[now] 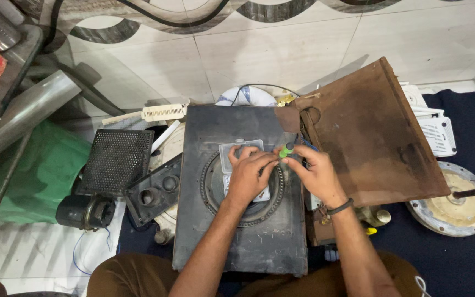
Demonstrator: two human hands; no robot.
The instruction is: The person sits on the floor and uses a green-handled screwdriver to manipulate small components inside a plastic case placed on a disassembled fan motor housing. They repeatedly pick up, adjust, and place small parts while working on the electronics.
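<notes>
Head view: left hand (pixel 248 170) rests fingers-curled on a clear plastic box (pixel 241 154) atop the dark panel (pixel 237 231); right hand (pixel 315 171) pinches a green-handled screwdriver (pixel 286 150), its long axis slanting, handle up-right, tip hidden.

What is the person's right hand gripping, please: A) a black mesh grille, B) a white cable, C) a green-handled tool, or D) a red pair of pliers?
C: the right hand pinches a small green-handled tool over the clear plastic box, which the left hand rests on; the black mesh grille lies untouched to the left.
</notes>
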